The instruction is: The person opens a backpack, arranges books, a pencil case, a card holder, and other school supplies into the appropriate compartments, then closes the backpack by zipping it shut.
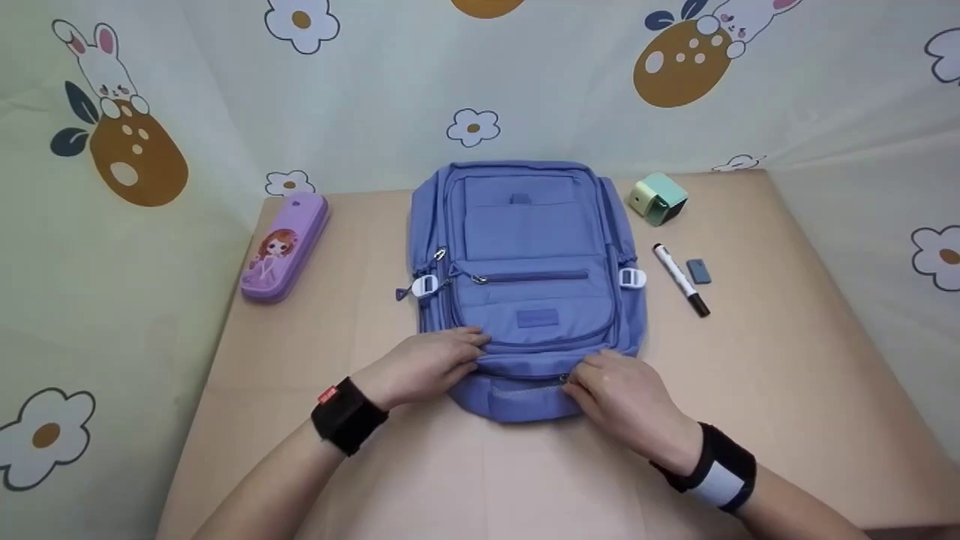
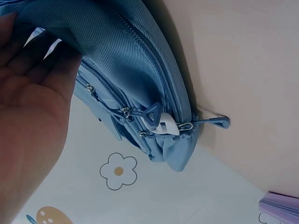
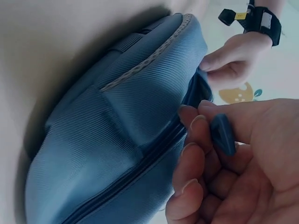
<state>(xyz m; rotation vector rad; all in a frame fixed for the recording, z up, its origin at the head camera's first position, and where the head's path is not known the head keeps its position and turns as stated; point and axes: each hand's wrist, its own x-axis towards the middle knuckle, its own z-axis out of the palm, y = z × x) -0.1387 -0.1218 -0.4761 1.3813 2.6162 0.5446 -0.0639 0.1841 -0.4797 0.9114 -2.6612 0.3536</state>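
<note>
A blue backpack [image 1: 532, 231] lies flat with its front pocket side up. At the bag's near end, my left hand [image 1: 426, 366] pinches the fabric beside a zipped seam. My right hand [image 1: 626, 397] pinches a zipper at the other side of that end; in the right wrist view its blue pull tab [image 3: 223, 134] hangs between the fingers and palm. The zipper track [image 3: 126, 179] runs away from these fingertips, and the seam gapes a little between the two hands. More zipper pulls [image 2: 152, 114] and a white buckle [image 1: 425, 286] show along the bag's left side.
A purple pencil case [image 1: 285, 247] lies to the left of the bag. To its right are a green and yellow box-like item [image 1: 658, 199], a white marker with dark ends [image 1: 681, 280] and a small grey-blue block [image 1: 698, 271]. Patterned cloth [image 1: 390, 97] hangs behind the table [image 1: 780, 420].
</note>
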